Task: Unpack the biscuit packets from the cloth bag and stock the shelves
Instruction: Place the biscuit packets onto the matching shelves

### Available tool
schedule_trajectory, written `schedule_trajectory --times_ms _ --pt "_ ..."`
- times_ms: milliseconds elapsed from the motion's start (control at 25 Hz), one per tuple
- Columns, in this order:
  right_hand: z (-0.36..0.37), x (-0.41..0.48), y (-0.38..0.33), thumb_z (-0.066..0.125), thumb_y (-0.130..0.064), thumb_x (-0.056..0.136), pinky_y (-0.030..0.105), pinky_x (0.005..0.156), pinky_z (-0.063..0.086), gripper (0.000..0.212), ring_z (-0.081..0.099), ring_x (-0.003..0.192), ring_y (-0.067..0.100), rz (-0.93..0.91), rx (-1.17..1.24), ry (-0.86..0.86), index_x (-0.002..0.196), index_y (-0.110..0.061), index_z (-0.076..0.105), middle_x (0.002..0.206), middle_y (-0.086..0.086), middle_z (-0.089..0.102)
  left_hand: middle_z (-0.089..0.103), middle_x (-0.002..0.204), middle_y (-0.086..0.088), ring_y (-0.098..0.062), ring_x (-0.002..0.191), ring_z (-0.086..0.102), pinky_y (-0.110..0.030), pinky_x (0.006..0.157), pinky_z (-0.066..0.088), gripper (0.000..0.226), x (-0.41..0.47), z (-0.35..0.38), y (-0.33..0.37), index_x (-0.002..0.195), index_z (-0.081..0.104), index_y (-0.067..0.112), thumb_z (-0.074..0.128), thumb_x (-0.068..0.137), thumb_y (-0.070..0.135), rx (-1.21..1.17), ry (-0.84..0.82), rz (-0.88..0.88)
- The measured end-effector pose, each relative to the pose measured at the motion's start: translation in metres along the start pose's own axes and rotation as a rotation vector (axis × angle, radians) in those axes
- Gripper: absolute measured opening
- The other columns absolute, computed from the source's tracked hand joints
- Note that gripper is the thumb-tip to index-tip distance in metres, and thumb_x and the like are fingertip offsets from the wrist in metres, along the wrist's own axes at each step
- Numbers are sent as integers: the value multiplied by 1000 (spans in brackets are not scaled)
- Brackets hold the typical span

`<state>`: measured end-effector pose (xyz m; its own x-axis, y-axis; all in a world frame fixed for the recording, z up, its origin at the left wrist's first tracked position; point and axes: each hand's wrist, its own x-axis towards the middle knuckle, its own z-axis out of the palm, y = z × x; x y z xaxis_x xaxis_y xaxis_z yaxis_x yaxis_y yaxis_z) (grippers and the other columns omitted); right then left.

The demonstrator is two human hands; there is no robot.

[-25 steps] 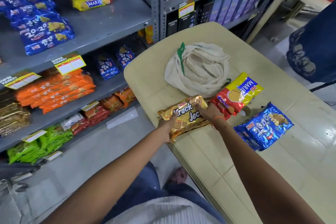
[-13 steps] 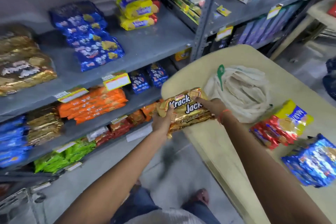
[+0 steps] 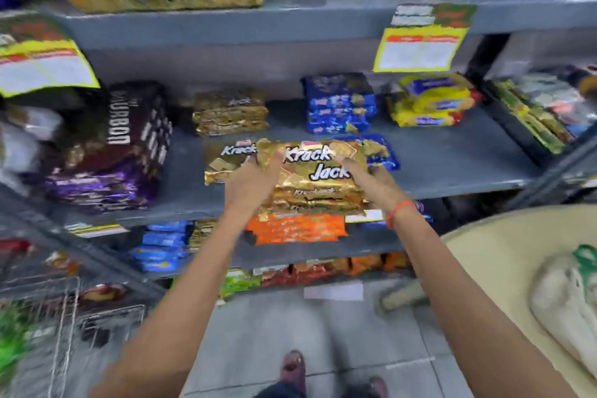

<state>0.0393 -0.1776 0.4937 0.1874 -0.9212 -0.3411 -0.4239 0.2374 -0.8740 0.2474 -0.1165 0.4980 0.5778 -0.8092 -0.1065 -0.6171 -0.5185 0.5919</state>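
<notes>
A stack of gold Krack Jack packets [image 3: 318, 179] is held between my left hand [image 3: 250, 182] and my right hand [image 3: 376, 186], at the front edge of the grey middle shelf [image 3: 452, 165]. Another Krack Jack packet [image 3: 226, 161] lies on that shelf just left of the stack, with more gold packets [image 3: 231, 115] behind it. The cream cloth bag [image 3: 568, 304] lies on the beige table [image 3: 491, 255] at the lower right, partly cut off by the frame edge.
Blue packets [image 3: 339, 103] and yellow Marie packets [image 3: 433, 100] sit on the same shelf to the right; dark Bourbon packs [image 3: 129, 139] on the left. Orange packets [image 3: 297, 229] fill the shelf below. A wire trolley [image 3: 71, 326] stands low left. My feet show on the tiled floor.
Both hands lifted the Krack Jack stack off the table and carried it left and up to the middle shelf. My view turned toward the shelves; the table and bag slid to the right edge.
</notes>
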Motion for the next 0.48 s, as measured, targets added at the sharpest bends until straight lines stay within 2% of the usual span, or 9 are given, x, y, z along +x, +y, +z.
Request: schedule_trajectory --times_ms 80,120,280,360,400,480 --pt "22 22 -27 48 -76 75 38 100 41 86 57 118 33 -10 -148 52 116 -1 62 126 19 62 61 120 -31 -42 117 56 -42 98 42 83 24 -18 -12 112 60 -6 33 88 69 32 74 -15" --pt "33 33 -39 45 -76 77 39 99 43 89 57 117 35 -20 -205 67 115 2 61 126 21 61 62 117 -32 -43 115 57 -42 97 43 84 36 -26 -17 109 61 -7 33 88 69 57 114 -7" --pt "80 68 -76 37 -71 85 48 92 52 80 64 103 39 -112 -314 72 101 2 64 113 23 66 63 115 -29 -43 110 59 -42 90 46 81 92 -60 -33 106 61 -5 27 91 67 203 133 2" --pt "101 82 -85 36 -69 87 42 88 52 71 65 101 39 -137 -339 68 90 -3 63 110 23 68 65 110 -28 -41 105 62 -40 84 47 78 116 -71 -44 99 63 -3 26 92 65 241 104 27" --pt "111 87 -88 36 -68 87 38 85 49 68 64 103 39 -140 -361 60 91 -5 63 111 23 68 66 107 -27 -41 102 63 -39 80 46 77 125 -73 -53 94 63 -3 25 93 64 252 93 46" --pt "126 95 -89 37 -66 88 37 85 45 73 60 111 38 -131 -390 48 106 -1 64 118 23 65 66 103 -27 -40 99 63 -38 79 46 76 135 -71 -71 92 62 -4 26 94 63 250 50 52"
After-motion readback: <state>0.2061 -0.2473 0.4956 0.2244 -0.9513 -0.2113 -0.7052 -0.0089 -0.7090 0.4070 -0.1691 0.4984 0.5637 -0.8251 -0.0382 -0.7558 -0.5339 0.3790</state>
